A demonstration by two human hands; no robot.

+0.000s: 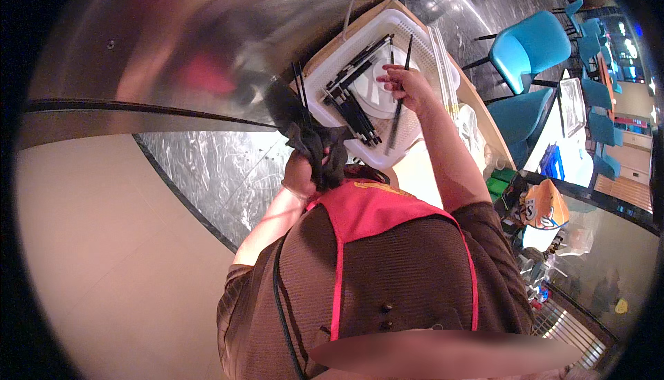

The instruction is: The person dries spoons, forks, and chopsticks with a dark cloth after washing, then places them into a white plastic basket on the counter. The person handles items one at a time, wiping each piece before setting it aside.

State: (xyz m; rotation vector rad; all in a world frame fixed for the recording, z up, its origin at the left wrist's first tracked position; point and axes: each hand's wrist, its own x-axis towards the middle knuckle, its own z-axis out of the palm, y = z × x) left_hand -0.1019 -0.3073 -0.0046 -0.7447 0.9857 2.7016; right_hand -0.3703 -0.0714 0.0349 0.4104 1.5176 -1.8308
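A dark cloth (pixel 318 148) is bunched in my left hand (pixel 300 174), whose fingers are closed around it. Two thin black chopsticks (pixel 301 89) stick up out of the cloth. Over a white plastic basket (pixel 324 76), my right hand (pixel 408 89) grips a long black chopstick (pixel 396 127), held tilted; some of its fingers are stretched past the stick. Several more black chopsticks (pixel 354 114) lie in loose bundles inside the basket, beside and partly over white round plates (pixel 377 100).
The basket rests on a light wooden-edged table (pixel 477 107). Long pale sticks (pixel 443 69) lie along its right side. A reflective metal panel (pixel 173 55) stands at the left. Blue chairs (pixel 529 48) are at the far right, and an orange-and-white bag (pixel 544 204) is nearer.
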